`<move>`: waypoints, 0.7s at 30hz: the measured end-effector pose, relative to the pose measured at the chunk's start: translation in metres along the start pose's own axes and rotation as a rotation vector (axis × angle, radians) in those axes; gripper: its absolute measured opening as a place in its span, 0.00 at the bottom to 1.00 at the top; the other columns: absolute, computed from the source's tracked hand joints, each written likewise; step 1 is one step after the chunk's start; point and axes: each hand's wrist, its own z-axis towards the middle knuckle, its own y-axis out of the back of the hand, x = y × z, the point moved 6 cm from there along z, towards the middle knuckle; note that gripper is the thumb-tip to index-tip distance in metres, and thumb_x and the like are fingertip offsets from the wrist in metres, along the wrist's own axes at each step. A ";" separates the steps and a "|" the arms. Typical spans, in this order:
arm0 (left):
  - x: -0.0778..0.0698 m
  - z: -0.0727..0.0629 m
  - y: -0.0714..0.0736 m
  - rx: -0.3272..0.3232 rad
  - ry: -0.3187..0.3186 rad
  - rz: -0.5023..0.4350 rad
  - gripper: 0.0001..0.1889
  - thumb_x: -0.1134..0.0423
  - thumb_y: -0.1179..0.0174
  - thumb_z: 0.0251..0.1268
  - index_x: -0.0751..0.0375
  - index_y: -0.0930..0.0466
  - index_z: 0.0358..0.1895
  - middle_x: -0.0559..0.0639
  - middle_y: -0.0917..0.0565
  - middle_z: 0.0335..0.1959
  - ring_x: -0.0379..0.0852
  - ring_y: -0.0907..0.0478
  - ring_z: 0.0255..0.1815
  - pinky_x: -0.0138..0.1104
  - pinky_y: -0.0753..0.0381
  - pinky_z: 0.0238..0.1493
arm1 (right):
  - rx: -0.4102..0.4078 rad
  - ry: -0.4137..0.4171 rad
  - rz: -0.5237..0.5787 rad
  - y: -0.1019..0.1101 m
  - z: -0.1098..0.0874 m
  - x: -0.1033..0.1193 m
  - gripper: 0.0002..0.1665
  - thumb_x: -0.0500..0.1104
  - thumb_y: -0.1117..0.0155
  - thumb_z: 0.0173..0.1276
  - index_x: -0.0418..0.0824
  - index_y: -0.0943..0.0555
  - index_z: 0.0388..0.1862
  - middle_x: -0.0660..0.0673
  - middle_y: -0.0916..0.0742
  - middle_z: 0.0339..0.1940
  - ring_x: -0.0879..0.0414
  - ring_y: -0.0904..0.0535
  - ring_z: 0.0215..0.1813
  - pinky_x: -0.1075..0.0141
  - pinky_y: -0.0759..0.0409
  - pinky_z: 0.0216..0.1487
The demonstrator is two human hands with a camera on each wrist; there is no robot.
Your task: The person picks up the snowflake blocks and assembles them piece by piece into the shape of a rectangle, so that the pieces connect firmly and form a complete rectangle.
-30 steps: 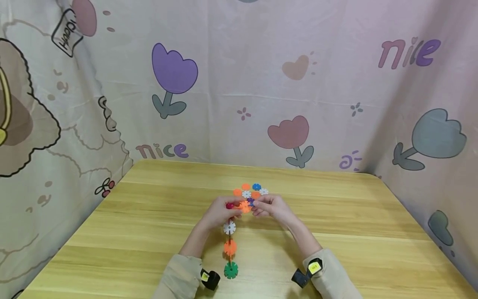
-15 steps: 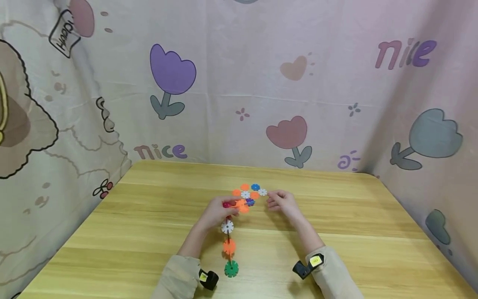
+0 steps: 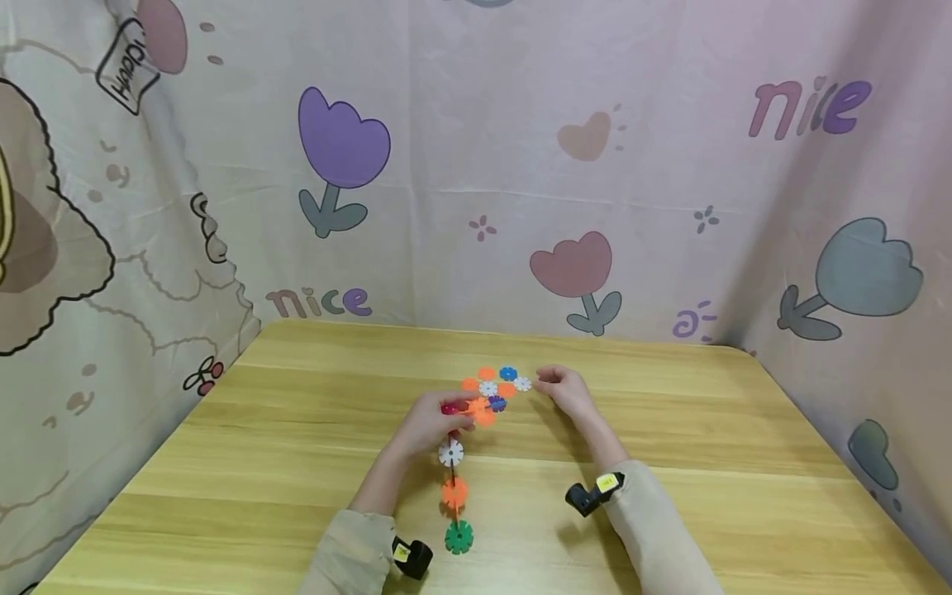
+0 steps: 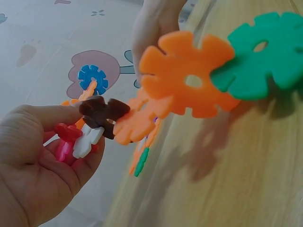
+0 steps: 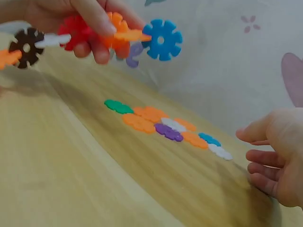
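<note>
My left hand (image 3: 430, 423) holds up a chain of interlocking snowflake discs, pinching it around the red disc (image 5: 78, 32) and an orange disc (image 5: 113, 29). At the chain's far end is a blue disc (image 5: 162, 39). Towards my body the chain runs through a white disc (image 3: 450, 453), a brown disc (image 4: 103, 116) and an orange disc (image 4: 187, 74) to a green disc (image 3: 459, 537). My right hand (image 3: 567, 390) is beside the loose discs, fingers loosely bent and holding nothing. Nearest to it lies a loose white disc (image 5: 220, 152), apart from the fingertips.
Several loose discs lie flat on the wooden table (image 3: 706, 430), among them a purple disc (image 5: 169, 132), a green disc (image 5: 118, 106) and a small blue disc (image 5: 209, 139). Behind the table hangs a printed curtain (image 3: 461, 149).
My right hand has left the blue end of the chain and moved right and away from me, past the loose white disc. My left hand still grips the chain, shifted slightly left.
</note>
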 end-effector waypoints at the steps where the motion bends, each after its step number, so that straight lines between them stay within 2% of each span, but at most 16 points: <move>1: 0.003 0.002 0.000 -0.001 0.001 0.001 0.18 0.72 0.43 0.62 0.69 0.25 0.56 0.64 0.17 0.33 0.63 0.22 0.31 0.35 0.21 0.29 | 0.002 0.006 -0.024 -0.002 0.003 0.000 0.21 0.39 0.39 0.64 0.31 0.24 0.54 0.35 0.20 0.49 0.45 0.26 0.50 0.54 0.28 0.52; 7: 0.018 0.011 -0.001 0.015 -0.019 -0.005 0.18 0.71 0.42 0.60 0.65 0.23 0.55 0.57 0.19 0.38 0.56 0.21 0.30 0.34 0.21 0.28 | 0.021 0.029 -0.124 -0.014 0.016 0.002 0.21 0.40 0.36 0.63 0.31 0.23 0.53 0.37 0.19 0.46 0.47 0.25 0.47 0.56 0.26 0.49; 17: 0.017 0.010 -0.002 0.033 -0.020 -0.007 0.18 0.71 0.42 0.61 0.64 0.23 0.55 0.57 0.19 0.39 0.57 0.20 0.33 0.36 0.20 0.30 | -0.019 0.128 -0.370 -0.023 0.019 0.012 0.17 0.39 0.33 0.59 0.31 0.20 0.45 0.37 0.18 0.43 0.44 0.25 0.48 0.53 0.27 0.51; 21: 0.017 0.009 -0.002 0.031 -0.019 -0.009 0.18 0.71 0.42 0.61 0.64 0.23 0.55 0.56 0.19 0.39 0.57 0.20 0.32 0.36 0.21 0.29 | -0.013 0.112 -0.380 -0.023 0.017 0.010 0.16 0.38 0.33 0.58 0.30 0.21 0.42 0.38 0.20 0.39 0.46 0.26 0.43 0.54 0.27 0.49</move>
